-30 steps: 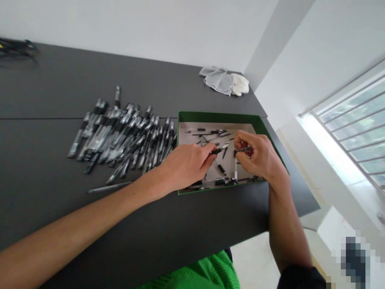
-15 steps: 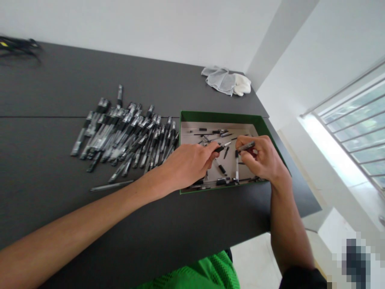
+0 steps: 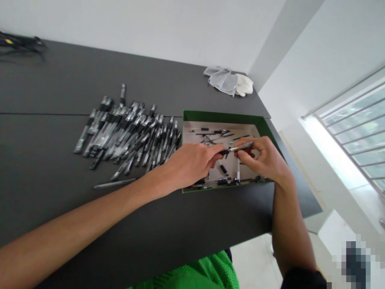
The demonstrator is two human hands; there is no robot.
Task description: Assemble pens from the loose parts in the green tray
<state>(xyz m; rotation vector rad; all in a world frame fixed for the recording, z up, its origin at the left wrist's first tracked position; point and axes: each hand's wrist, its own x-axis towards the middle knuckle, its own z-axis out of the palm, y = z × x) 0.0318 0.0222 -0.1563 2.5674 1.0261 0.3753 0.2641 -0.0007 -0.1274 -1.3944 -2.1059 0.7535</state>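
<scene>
Over the green box (image 3: 222,117), my left hand (image 3: 197,162) is closed on the black grip of a gel pen (image 3: 225,152), its tip end pointing right. Facing it, my right hand (image 3: 264,158) pinches a slim clear-and-grey pen cap (image 3: 247,145). Pen and cap lie in one line, their ends meeting or nearly so between my hands; I cannot tell how far one is inside the other. Inside the box are several loose pen parts: thin refills, black grips (image 3: 223,168) and a clear barrel (image 3: 238,170). My hands hide part of the box floor.
Left of the box, a large heap of capped pens (image 3: 129,128) covers the dark table (image 3: 135,224). One pen (image 3: 112,184) lies apart in front of the heap. White gloves (image 3: 230,82) rest at the back right, and black cables (image 3: 21,44) at the far left.
The pen's exposed tip and the cap, apart before, have come together in line. My left hand stays round the grip, and the cap has tilted flatter in my right fingers.
</scene>
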